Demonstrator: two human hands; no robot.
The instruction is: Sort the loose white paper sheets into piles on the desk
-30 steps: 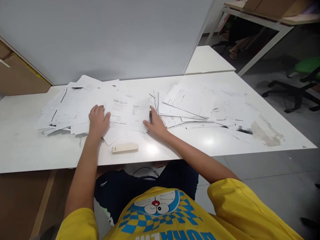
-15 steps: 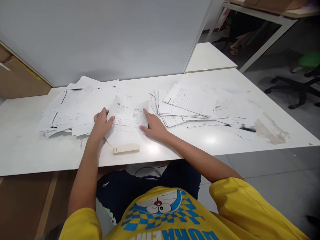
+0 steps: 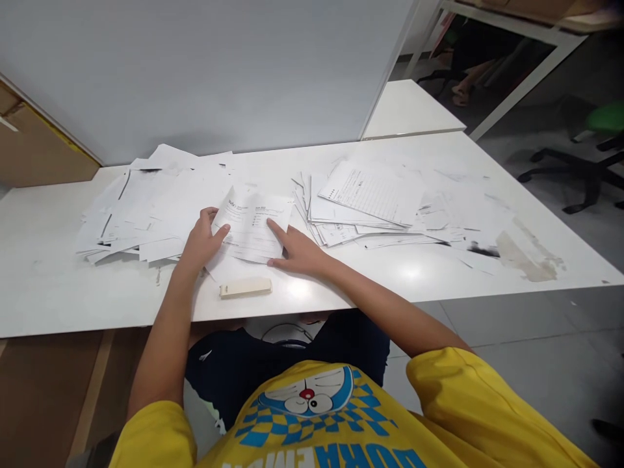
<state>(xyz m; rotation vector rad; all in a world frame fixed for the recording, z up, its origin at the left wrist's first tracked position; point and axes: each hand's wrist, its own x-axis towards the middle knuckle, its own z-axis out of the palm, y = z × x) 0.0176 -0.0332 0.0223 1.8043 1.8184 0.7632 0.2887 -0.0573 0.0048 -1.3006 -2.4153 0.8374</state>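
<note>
A printed sheet of paper point(image 3: 246, 221) is held up slightly bent in front of me, with lines of small text and a logo at its upper left. My left hand point(image 3: 202, 239) grips its left edge, thumb on the front and fingers partly hidden behind. At the lower right of the sheet is my right hand point(image 3: 297, 250), its index finger lying across the printed face and its thumb at the bottom edge; the other fingers are hidden. Just below the sheet, a cream-coloured stapler point(image 3: 246, 288) lies on the white table point(image 3: 117, 299), touched by neither hand.
To the left is a messy heap of papers point(image 3: 151, 208). A fanned stack of papers point(image 3: 365, 195) spreads to the right. A grey partition point(image 3: 209, 71) stands behind the table, with a cardboard box point(image 3: 43, 149) at the far left. An office chair point(image 3: 575, 169) stands beyond the right edge.
The sheet has flattened and tilted somewhat. My right hand has shifted slightly left and down along it, its index finger now farther in over the print. My left hand stays at the left edge.
</note>
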